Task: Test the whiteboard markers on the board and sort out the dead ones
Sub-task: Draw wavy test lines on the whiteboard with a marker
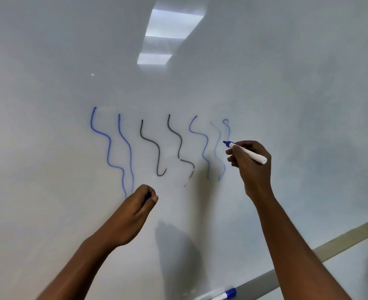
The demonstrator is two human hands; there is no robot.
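my right hand (251, 163) grips a white whiteboard marker with blue tip (248, 153), and the tip touches the glossy white whiteboard (297, 87) at the last pale blue wavy line (228, 131). to its left stand more wavy lines, blue (108, 148) and black (157, 152). my left hand (138, 205) is curled around a small blue object (147, 197), mostly hidden. a second white marker with blue cap (226, 295) lies on the grey board ledge (258, 279) at the bottom.
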